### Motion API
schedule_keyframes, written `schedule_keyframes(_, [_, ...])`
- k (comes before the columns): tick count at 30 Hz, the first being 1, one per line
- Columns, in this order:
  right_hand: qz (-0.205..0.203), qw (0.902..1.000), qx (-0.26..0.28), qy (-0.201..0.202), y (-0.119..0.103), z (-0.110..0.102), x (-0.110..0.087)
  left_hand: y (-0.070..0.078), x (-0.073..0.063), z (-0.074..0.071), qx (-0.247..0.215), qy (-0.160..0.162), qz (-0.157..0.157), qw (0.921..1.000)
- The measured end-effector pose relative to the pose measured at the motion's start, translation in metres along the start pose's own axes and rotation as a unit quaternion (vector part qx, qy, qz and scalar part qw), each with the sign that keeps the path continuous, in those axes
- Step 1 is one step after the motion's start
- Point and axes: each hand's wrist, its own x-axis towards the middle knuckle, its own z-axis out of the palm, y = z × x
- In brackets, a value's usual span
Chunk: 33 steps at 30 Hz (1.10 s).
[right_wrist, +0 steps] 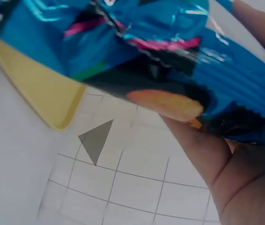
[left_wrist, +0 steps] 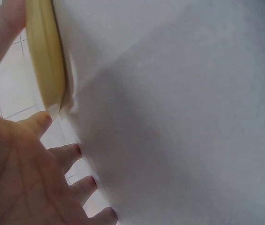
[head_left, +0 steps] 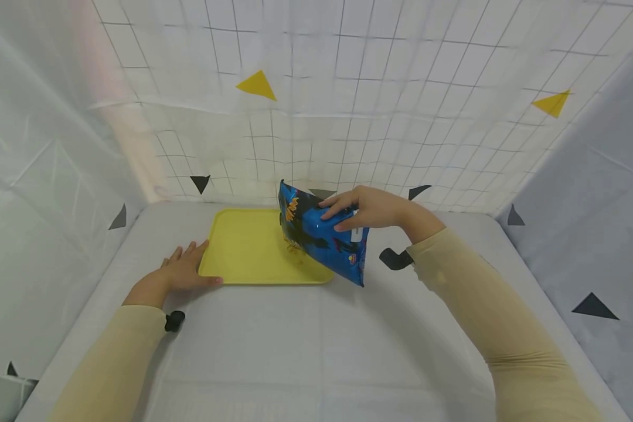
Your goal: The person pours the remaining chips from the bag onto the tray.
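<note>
1. The right hand [head_left: 380, 206] grasps the blue bag [head_left: 319, 230], tilted over the right part of the yellow tray [head_left: 242, 249]; yellowish bits [head_left: 297, 252] lie beside it on the tray.
2. The left hand [head_left: 181, 274], fingers spread, clasps nothing but touches the tray's left end on the bench [head_left: 264, 351].
3. Emptying the bag seems in hand; next probably calls for a steady tilt.

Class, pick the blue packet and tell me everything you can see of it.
The blue packet looks like glossy plastic film, printed with orange lettering, dark patches and pink streaks, plus a white patch. It looks plump and slants, its lettered end higher. The right hand grips it, and in the head view it covers part of the right end of the yellow tray. Whether it touches the tray or is open is unclear.
</note>
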Motion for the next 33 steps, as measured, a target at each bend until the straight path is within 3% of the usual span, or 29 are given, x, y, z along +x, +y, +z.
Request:
schedule_keyframes(15, [0.019, 0.9994, -0.016, 0.024, -0.0017, -0.0022, 0.0, 0.0001, 0.0017, -0.0006, -0.002, -0.001, 0.0, 1.0])
schedule_keyframes(33, [-0.002, 0.9995, -0.004, 0.031, -0.0065, -0.0002, 0.0018, -0.001, 0.002, 0.0011, -0.003, -0.001, -0.01, 0.9999])
